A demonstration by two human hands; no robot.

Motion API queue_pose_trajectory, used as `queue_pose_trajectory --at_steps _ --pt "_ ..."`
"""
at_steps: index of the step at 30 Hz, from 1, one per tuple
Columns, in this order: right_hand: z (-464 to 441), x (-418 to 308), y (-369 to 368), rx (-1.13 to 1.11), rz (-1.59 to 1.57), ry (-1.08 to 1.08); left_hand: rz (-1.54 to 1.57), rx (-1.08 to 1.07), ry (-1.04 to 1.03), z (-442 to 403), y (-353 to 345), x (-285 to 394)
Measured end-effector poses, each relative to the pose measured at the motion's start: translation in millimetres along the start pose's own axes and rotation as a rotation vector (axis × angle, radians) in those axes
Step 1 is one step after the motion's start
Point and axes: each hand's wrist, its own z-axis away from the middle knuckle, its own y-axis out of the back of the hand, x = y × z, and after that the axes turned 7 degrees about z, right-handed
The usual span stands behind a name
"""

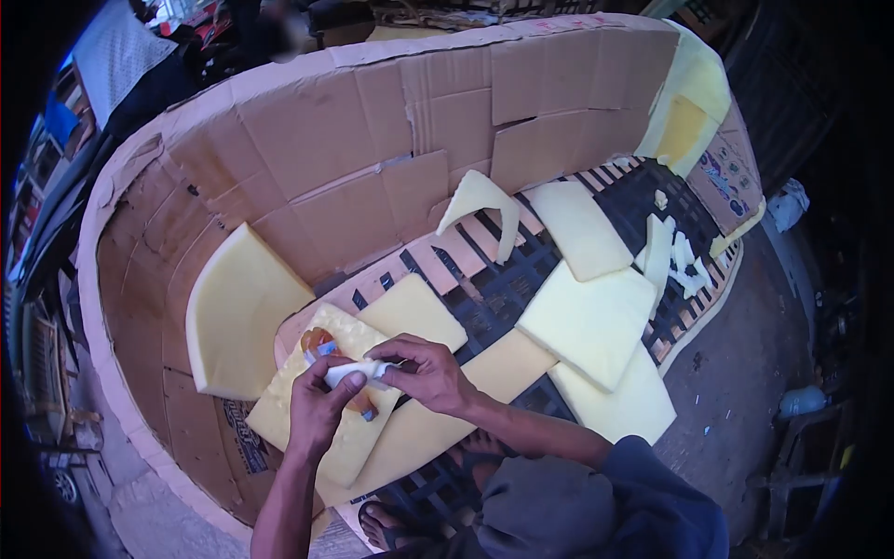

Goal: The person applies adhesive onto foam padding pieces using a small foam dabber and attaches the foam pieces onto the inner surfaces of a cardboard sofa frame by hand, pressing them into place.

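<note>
My left hand [315,405] pinches one end of a small white piece [352,372]; whether it is foam or cloth I cannot tell. My right hand [426,371] has its fingers closed on the other end. Just beneath both hands lies an orange-brown object [320,339] with a pale band, partly hidden by them. It rests on a bumpy cream foam slab [289,402]. Flat foam sheets [414,309] lie under and beside that slab, on the slatted seat base.
A curved cardboard-lined sofa frame [317,121] wraps around the work. A bent foam panel [237,317] leans inside its left end. Foam sheets [589,321] and offcuts [687,270] lie on dark webbing to the right. A person's capped head [545,512] and sandalled foot [380,526] show below.
</note>
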Motion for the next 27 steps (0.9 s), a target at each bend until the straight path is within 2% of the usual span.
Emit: queue_pose_trajectory --at_steps 2,4,6,8,10,11,12,14,15,16,18,19,21,22,24,25,27 --pt "8.5 5.8 -12.1 -0.078 -0.112 -0.09 0.199 0.159 0.016 11.5 -5.9 -11.1" --pt "18.3 2.0 -28.6 -0.129 -0.232 -0.063 0.293 0.299 -0.003 18.2 -14.3 -24.5" --pt "18.5 13.3 -37.3 -0.186 -0.159 -0.133 0.186 0.27 0.056 28.3 -13.8 -36.6" --pt "13.6 21.1 -33.6 -0.27 -0.043 -0.174 0.082 0.184 0.232 31.8 1.7 -51.6" --pt "8.0 17.7 -30.8 -0.326 0.218 -0.33 -0.039 0.248 0.197 38.3 11.8 -62.9" --pt "1.6 12.3 -23.7 -0.417 0.488 -0.332 -0.161 0.294 0.173 41.8 16.1 -65.1" --pt "-1.6 16.7 -16.1 -0.42 0.484 -0.328 -0.165 0.298 0.173 44.7 23.6 -64.6" --pt "-11.4 30.8 -1.8 -0.74 1.065 -0.215 -0.52 0.486 -0.029 49.2 45.7 -60.4" --pt "-23.7 22.9 -2.0 -0.802 1.139 -0.294 -0.528 0.487 -0.032 50.3 59.6 -55.4" --pt "-36.9 8.9 -0.8 -0.792 1.161 -0.265 -0.703 0.611 -0.122 49.4 76.5 -47.4" --pt "-76.5 8.5 -5.6 -0.604 1.045 -0.014 -1.049 0.859 -0.317 40.1 105.3 -28.0" --pt "-103.5 2.2 -15.7 -0.473 0.997 0.113 -1.054 0.867 -0.324 32.6 114.6 -19.2" --pt "-165.1 -11.0 -48.6 -0.264 0.936 0.351 -1.326 0.974 -0.375 21.8 131.4 -6.2" --pt "-197.8 -13.8 -66.9 -0.179 0.923 0.467 -1.33 0.994 -0.375 17.6 135.4 -4.1" --pt "-258.6 -6.5 -102.8 -0.048 0.968 0.695 -1.421 0.983 -0.225 2.5 136.0 -5.1" --pt "-279.5 2.1 -114.3 -0.054 0.961 0.706 -1.394 1.034 -0.21 -4.8 137.6 -5.5" --pt "-305.5 8.6 -133.2 0.016 1.204 0.819 -1.352 1.049 -0.218 -15.8 146.9 -13.4"
